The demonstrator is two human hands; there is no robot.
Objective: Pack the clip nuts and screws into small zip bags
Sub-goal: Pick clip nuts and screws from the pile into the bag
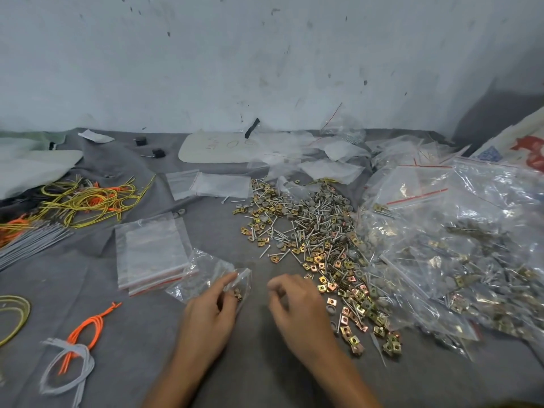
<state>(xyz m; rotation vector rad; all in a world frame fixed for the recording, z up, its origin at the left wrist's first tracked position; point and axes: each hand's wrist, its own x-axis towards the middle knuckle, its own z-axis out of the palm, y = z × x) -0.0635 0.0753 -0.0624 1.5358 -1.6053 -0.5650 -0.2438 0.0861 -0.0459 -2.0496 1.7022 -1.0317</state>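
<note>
My left hand [210, 307] pinches the mouth of a small clear zip bag [206, 275] lying on the grey cloth; a few gold clip nuts show inside it by my fingers. Just right of the bag's opening hovers my right hand [294, 304], fingers curled; whether it holds anything is hidden by blur. A wide heap of gold clip nuts [347, 278] and silver screws [306, 219] spreads to the right of my hands. A stack of empty zip bags [150, 254] lies left of the held bag.
Filled bags of hardware [459, 245] pile up at the right. More empty bags [212, 185] lie behind the heap. Yellow and orange wires [88, 201] lie at the left, with grey and orange cord loops [76, 348] near the front left. The wall is close behind.
</note>
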